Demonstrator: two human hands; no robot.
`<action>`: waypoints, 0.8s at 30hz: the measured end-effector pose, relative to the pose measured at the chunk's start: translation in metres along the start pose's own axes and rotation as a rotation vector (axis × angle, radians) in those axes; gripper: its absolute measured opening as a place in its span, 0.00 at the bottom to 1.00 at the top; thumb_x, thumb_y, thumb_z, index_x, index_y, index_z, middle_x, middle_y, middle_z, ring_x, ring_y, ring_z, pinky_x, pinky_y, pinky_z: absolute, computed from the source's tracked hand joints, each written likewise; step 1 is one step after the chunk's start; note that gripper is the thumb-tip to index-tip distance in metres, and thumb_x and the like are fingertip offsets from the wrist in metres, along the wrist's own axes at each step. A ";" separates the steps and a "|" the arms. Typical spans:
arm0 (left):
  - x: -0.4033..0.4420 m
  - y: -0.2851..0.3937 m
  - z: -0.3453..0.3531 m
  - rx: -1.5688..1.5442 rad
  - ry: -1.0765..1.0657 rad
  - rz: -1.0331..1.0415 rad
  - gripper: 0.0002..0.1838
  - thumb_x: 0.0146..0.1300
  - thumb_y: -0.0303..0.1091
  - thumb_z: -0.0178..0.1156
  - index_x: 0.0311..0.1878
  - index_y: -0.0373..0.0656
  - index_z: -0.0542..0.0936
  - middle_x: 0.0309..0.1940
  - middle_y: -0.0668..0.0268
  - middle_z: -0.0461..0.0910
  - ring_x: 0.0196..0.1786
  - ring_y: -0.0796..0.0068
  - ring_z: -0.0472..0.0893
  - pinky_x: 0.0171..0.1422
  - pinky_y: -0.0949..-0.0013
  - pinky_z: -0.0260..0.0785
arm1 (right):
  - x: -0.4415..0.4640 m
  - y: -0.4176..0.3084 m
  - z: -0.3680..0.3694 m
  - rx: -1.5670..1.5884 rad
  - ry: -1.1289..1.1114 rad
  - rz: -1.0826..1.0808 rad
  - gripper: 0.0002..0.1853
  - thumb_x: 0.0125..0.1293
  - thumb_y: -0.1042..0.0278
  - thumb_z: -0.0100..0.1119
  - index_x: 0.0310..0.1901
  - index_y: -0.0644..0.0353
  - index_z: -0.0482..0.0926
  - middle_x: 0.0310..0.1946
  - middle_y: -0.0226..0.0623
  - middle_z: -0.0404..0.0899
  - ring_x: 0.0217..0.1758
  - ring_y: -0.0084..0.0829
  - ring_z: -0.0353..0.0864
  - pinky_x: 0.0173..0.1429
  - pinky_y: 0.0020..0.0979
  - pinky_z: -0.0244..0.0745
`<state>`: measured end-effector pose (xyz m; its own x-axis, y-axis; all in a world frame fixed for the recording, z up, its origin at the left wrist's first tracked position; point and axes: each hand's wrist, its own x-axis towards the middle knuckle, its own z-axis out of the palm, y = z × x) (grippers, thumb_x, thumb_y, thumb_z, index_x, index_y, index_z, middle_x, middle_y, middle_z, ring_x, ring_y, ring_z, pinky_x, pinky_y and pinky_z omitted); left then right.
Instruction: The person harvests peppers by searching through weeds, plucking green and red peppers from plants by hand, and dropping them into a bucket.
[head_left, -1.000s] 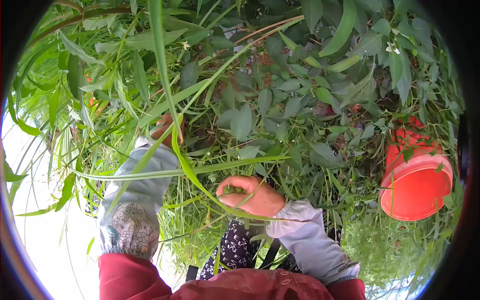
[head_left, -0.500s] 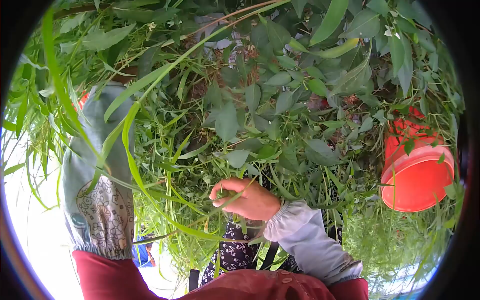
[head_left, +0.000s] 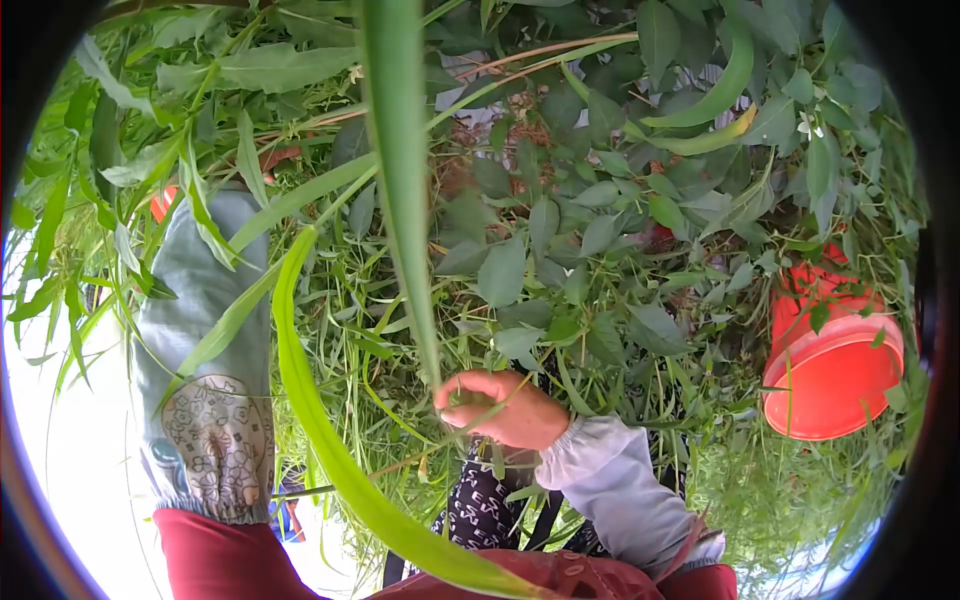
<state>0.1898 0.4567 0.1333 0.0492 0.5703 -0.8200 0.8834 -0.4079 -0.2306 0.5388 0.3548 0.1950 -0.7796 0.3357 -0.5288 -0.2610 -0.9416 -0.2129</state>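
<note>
My right hand (head_left: 507,408) is at the lower middle, in a pale elastic-cuffed sleeve (head_left: 615,480). Its fingers are curled round, with a bit of green inside that I cannot make out. Grass blades and leafy stems cross close by it. My left arm, in a grey-green sleeve (head_left: 205,290) with a printed patch, reaches forward on the left. Only a small shaded part of my left hand (head_left: 281,157) shows among leaves, and its fingers are hidden. Dark green leafy plants (head_left: 600,235) with small white flowers fill the space beyond both hands.
A red bucket (head_left: 835,380) lies tilted at the right, its mouth towards me. Something red (head_left: 164,203) shows behind the left sleeve. Long grass blades (head_left: 395,190) hang close to the camera. Patterned black-and-white trousers (head_left: 480,505) are below my right hand.
The view has shifted slightly, and a broad blade now hangs across the middle. My right hand sits a little lower and further right in view, still curled. The left arm stays stretched forward.
</note>
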 end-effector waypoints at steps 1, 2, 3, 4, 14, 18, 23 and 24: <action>-0.008 -0.003 -0.004 -0.019 0.015 -0.003 0.21 0.54 0.48 0.56 0.46 0.42 0.74 0.35 0.54 0.79 0.37 0.58 0.80 0.37 0.58 0.73 | 0.001 0.002 0.000 0.025 -0.002 -0.030 0.05 0.59 0.73 0.58 0.37 0.58 0.74 0.26 0.25 0.72 0.27 0.14 0.66 0.29 0.21 0.63; -0.003 -0.001 -0.002 -0.018 -0.001 0.000 0.22 0.54 0.48 0.56 0.46 0.42 0.74 0.35 0.54 0.79 0.37 0.59 0.80 0.37 0.58 0.73 | 0.001 0.003 0.000 0.029 -0.002 -0.028 0.05 0.59 0.73 0.58 0.37 0.58 0.74 0.26 0.25 0.72 0.27 0.14 0.66 0.29 0.21 0.63; -0.005 -0.003 -0.003 -0.036 0.013 0.005 0.22 0.54 0.48 0.56 0.46 0.42 0.74 0.35 0.54 0.79 0.37 0.59 0.80 0.37 0.58 0.73 | 0.001 0.002 0.000 -0.015 0.007 -0.057 0.05 0.59 0.73 0.58 0.37 0.58 0.74 0.26 0.24 0.72 0.26 0.13 0.66 0.28 0.20 0.63; -0.007 -0.002 -0.005 -0.048 0.019 0.004 0.22 0.54 0.48 0.56 0.46 0.42 0.74 0.35 0.54 0.79 0.37 0.59 0.80 0.37 0.58 0.73 | 0.001 0.001 0.000 -0.062 0.015 -0.087 0.05 0.60 0.73 0.58 0.38 0.59 0.74 0.26 0.23 0.72 0.26 0.12 0.66 0.27 0.19 0.62; -0.022 0.023 -0.030 -0.231 0.139 0.021 0.23 0.54 0.49 0.56 0.46 0.41 0.74 0.35 0.54 0.79 0.37 0.59 0.80 0.37 0.58 0.72 | -0.002 -0.008 -0.001 0.145 -0.039 -0.006 0.06 0.61 0.72 0.56 0.40 0.59 0.74 0.26 0.21 0.72 0.28 0.12 0.67 0.31 0.18 0.63; -0.005 0.028 0.030 -0.234 0.055 -0.001 0.23 0.54 0.49 0.56 0.46 0.41 0.74 0.35 0.54 0.79 0.37 0.59 0.80 0.37 0.58 0.72 | -0.003 -0.008 -0.003 0.078 -0.030 -0.027 0.06 0.61 0.72 0.57 0.39 0.60 0.74 0.26 0.21 0.72 0.28 0.12 0.66 0.32 0.18 0.64; 0.012 0.051 0.072 -0.081 -0.101 -0.179 0.27 0.54 0.51 0.56 0.50 0.39 0.69 0.34 0.56 0.79 0.37 0.58 0.80 0.40 0.58 0.72 | -0.002 -0.009 -0.001 0.119 -0.049 0.020 0.07 0.61 0.72 0.57 0.40 0.60 0.75 0.27 0.22 0.73 0.29 0.12 0.68 0.33 0.18 0.65; 0.015 0.057 0.071 -0.059 -0.143 -0.167 0.26 0.55 0.50 0.55 0.49 0.39 0.69 0.34 0.57 0.79 0.37 0.57 0.80 0.40 0.58 0.72 | -0.003 -0.011 -0.002 0.116 -0.051 0.019 0.07 0.61 0.72 0.57 0.40 0.60 0.75 0.27 0.22 0.73 0.29 0.12 0.68 0.33 0.18 0.65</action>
<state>0.2076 0.3917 0.0710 -0.1626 0.5174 -0.8402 0.8998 -0.2717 -0.3414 0.5447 0.3644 0.1975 -0.8121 0.3188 -0.4888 -0.3077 -0.9456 -0.1055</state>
